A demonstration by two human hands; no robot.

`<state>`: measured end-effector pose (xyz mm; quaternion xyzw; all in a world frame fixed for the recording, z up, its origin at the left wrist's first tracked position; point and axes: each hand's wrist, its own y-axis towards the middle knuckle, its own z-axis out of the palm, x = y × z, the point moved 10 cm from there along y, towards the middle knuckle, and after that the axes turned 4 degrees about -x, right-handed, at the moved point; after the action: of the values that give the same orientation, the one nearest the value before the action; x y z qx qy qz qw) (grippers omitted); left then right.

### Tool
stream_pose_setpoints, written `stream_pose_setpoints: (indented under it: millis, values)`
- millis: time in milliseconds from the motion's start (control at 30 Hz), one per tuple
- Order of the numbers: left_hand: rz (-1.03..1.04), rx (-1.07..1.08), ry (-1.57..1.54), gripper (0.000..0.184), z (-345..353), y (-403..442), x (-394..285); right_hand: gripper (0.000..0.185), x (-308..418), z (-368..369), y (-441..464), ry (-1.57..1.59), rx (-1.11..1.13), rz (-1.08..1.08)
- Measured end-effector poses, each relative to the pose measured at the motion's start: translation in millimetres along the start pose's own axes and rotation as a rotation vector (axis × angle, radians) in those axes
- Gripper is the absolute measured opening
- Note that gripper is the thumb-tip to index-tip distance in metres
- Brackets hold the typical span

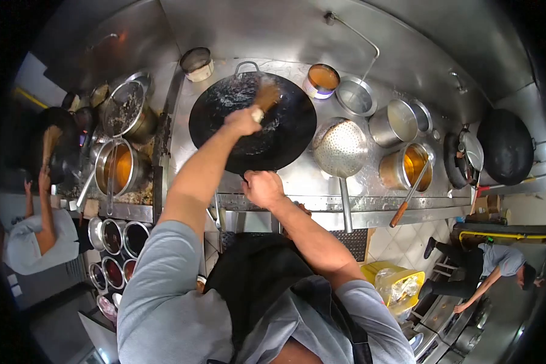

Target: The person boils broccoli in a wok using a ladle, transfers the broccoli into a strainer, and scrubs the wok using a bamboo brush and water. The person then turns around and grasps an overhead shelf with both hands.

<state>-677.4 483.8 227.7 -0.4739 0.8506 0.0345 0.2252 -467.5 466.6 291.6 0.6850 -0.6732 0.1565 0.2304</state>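
Note:
My left hand (244,121) is wrapped round a bamboo wok brush (267,96); its bristles, blurred by motion, are in the upper right of a large black wok (212,118). Foamy water wets the inside of the wok. My right hand (264,188) is closed on the wok's handle at the near rim, and my fingers mostly hide that handle. A metal loop handle (247,64) stands at the far rim.
Right of the wok are a perforated strainer (340,148), a can of orange liquid (323,79) and an oil pot with a ladle (415,165). Pots (120,167) stand left. A yellow bin (400,285) is below right. Two co-workers (39,236) are at the sides, one holding a brush.

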Motion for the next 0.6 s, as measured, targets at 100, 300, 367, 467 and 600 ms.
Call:
stream_pose_setpoints:
  millis: [100, 300, 367, 467, 600]
  values:
    - [0.092, 0.254, -0.327, 0.082, 30.0, -40.6, -38.5, 0.020, 0.9, 1.5, 0.4, -0.026, 0.004, -0.024]
    - [0.291, 0.384, 0.493, 0.073, -63.8, -135.8, 37.1, 0.012, 6.4, -3.5, -7.8, -0.174, 0.007, -0.033]
    - [0.070, 0.264, 0.543, 0.070, -105.1, -127.6, 94.0, 0.012, 15.7, -22.9, -21.6, -0.159, -0.040, -0.082]
    - [-0.132, -0.018, 0.252, 0.071, -163.7, -163.1, 131.9, 0.020, 49.4, -64.7, -50.5, -0.133, -0.090, -0.123]
    - [-0.212, -0.311, -0.195, 0.074, -150.5, -228.2, 170.2, 0.022, 76.2, -94.1, -101.7, -0.087, -0.232, -0.138]
